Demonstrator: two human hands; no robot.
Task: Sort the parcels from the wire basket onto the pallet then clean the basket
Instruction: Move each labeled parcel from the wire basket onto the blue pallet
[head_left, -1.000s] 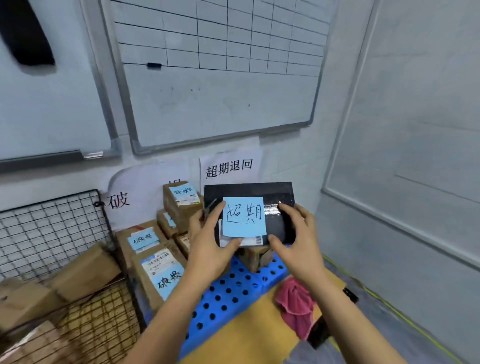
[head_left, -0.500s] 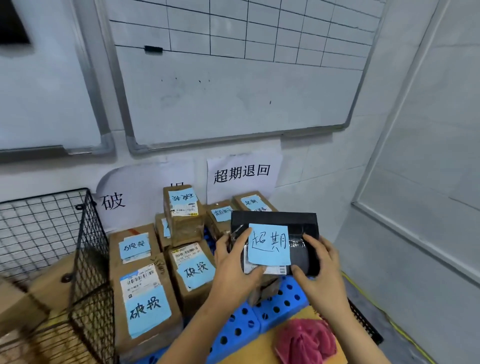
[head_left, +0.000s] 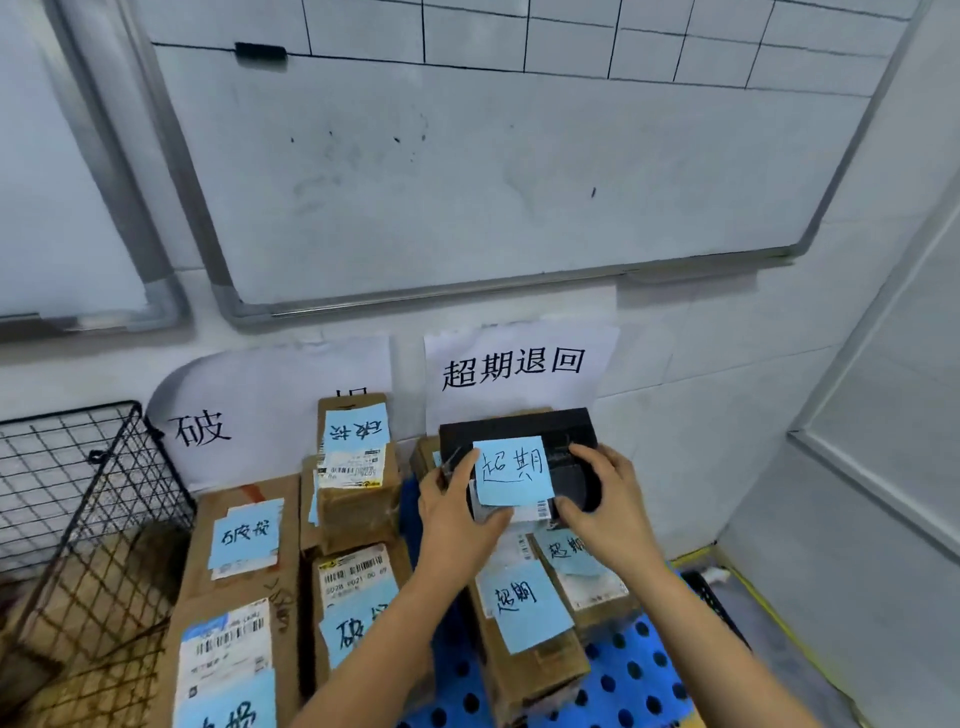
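**Black parcel in both hands, back-right of pallet**

- Black parcel (head_left: 519, 428): held at the back of the blue pallet (head_left: 636, 670), close to the wall and right under the wall sign (head_left: 514, 366) reading 超期退回. A blue note (head_left: 511, 478) marked 超期 is on its facing side.
- Left hand (head_left: 457, 514): grips the parcel's left end. The thumb lies across the front just under the note and the fingers are curled round the edge.
- Right hand (head_left: 608, 499): grips the right end, with the fingers wrapped over the corner.
- Can't tell whether the parcel rests on the box behind and below it or hangs just above.
- Directly below the hands: two brown parcels (head_left: 535, 670) on the pallet, side by side, each with a blue 超期 note.
- Left half of the pallet: brown boxes (head_left: 358, 512) with blue 破损 notes. One stands upright at the back and the others lie flat in front of it.
- Wire basket (head_left: 88, 519): just left of the pallet, next to the flat boxes. Brown cardboard shows through the mesh.
- Whiteboard (head_left: 467, 182) on the wall above.
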